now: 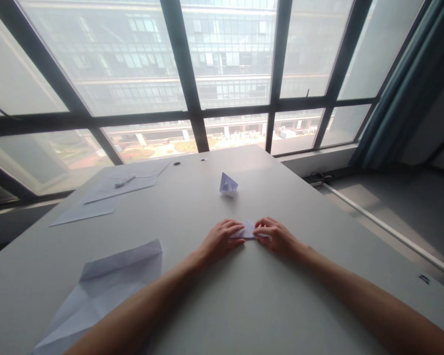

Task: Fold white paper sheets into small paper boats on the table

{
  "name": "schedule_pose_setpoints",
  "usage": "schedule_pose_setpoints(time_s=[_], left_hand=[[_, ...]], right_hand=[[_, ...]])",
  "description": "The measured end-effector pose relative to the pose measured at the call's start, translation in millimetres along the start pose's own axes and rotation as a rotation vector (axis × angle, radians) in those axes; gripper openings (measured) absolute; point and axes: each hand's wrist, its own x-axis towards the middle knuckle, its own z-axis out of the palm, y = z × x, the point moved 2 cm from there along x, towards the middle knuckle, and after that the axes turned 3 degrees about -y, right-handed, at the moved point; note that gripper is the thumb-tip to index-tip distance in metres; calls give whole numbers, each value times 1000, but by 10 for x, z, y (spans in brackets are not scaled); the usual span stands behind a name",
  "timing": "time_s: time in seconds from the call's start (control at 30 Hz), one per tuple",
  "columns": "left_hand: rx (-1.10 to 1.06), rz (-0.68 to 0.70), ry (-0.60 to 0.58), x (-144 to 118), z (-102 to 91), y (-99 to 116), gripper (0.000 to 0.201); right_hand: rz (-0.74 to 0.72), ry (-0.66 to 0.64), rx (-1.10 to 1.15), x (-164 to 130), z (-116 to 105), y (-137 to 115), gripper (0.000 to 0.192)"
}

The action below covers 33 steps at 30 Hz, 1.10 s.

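Note:
A small folded piece of white paper (248,230) lies low on the table between my two hands. My left hand (224,237) grips its left end, fingers on top and thumb along the near edge. At the right end my right hand (276,235) pinches it with bent fingers, which hide that corner. The paper's peak shows between the fingertips, pointing away from me. Just beyond the hands stands a folded paper boat (228,184). To the left, partly covered by my left forearm, is a large creased sheet of paper (111,281).
Flat sheets of paper (99,207) lie at the table's far left, with a small white object (125,181) on top that I cannot identify. The white table (281,197) reaches toward large windows. A blue curtain (403,93) hangs at right, beyond the table's right edge.

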Motion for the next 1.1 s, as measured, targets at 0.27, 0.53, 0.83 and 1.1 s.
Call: schedule_pose_setpoints(time_s=[0.27, 0.53, 0.83, 1.1], left_hand=[[19, 10, 5, -15, 19, -1, 24], [49, -7, -53, -19, 46, -24, 28], [68, 30, -40, -17, 40, -32, 41], [158, -53, -40, -15, -30, 46, 27]], right_hand=[[-11, -13, -37, 21, 25, -1, 20], [11, -29, -48, 10, 22, -3, 22], [19, -27, -82, 6, 0, -26, 22], [125, -24, -172, 5, -8, -33, 24]])
